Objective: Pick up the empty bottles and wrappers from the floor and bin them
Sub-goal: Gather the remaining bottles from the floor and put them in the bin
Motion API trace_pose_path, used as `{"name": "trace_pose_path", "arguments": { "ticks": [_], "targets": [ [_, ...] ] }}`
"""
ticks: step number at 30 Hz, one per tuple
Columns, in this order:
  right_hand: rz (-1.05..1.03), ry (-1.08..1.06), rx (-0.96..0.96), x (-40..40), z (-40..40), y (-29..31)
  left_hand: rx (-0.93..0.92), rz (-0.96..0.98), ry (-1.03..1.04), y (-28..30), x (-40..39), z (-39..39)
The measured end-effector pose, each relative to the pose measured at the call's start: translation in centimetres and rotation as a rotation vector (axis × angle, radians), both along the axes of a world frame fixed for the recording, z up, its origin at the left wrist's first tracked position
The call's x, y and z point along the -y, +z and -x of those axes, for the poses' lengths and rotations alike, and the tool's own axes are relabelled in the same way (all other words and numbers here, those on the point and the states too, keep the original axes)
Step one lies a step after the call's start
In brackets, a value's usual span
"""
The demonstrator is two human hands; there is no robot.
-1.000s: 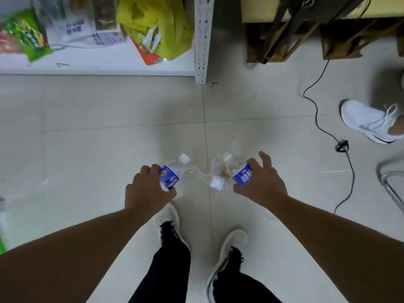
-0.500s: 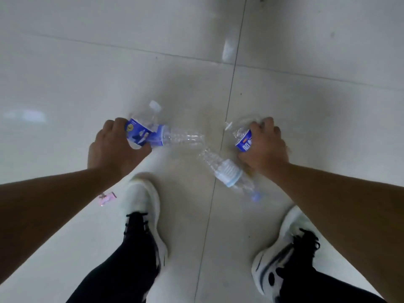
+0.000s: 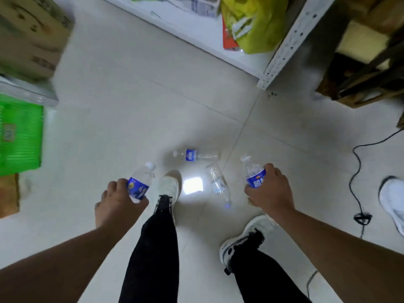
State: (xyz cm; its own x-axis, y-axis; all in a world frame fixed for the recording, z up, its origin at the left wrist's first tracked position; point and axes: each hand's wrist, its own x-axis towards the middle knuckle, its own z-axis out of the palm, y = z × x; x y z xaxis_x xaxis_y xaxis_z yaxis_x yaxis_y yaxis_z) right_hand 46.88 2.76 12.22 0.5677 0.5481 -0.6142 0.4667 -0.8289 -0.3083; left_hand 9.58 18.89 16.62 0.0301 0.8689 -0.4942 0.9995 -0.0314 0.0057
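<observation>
My left hand (image 3: 117, 202) grips a clear plastic bottle with a blue label (image 3: 141, 182), its white cap pointing up and away. My right hand (image 3: 270, 190) holds a crumpled clear bottle with a blue label (image 3: 253, 173). Both are lifted above the pale tiled floor. Two more empty bottles lie on the floor between my hands: one with a blue label (image 3: 195, 154) lying sideways, and a clear one with a blue cap (image 3: 218, 184) pointing toward my right foot.
A white metal shelf (image 3: 282, 47) with a yellow-green bag (image 3: 253, 22) stands ahead on the right. Cardboard box (image 3: 32, 33) and green pack (image 3: 19, 136) sit at left. A black cable (image 3: 356, 182) and another person's white shoe (image 3: 393, 202) lie at right. Wooden crate (image 3: 360, 84) far right.
I have risen from a crouch with a bottle in each hand. The view has pulled back and turned left. Two bottles now lie on the floor between my hands.
</observation>
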Motion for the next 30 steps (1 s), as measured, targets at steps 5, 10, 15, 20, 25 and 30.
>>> {"name": "trace_pose_path", "arguments": {
  "ticks": [5,10,15,20,25,30],
  "targets": [
    [-0.025,0.065,-0.053,-3.1,3.2,7.2,0.067,0.007,0.132,5.4,1.5,4.5],
    [-0.009,0.151,-0.128,-6.2,8.0,7.9,0.107,0.268,0.204,3.9,0.9,8.6],
    [0.012,0.212,-0.155,-9.1,12.3,6.2,0.244,0.287,0.141,0.8,1.1,11.0],
    [0.011,0.278,-0.145,-14.0,14.6,2.4,0.215,0.324,-0.046,-3.4,-2.0,10.7],
    [-0.025,0.409,-0.174,-19.2,16.0,-6.2,0.221,0.268,-0.101,-14.0,-4.1,8.8],
    [-0.126,0.626,-0.122,-26.3,17.6,-18.1,0.124,0.238,-0.257,-28.6,-5.3,9.5]
  ]
}}
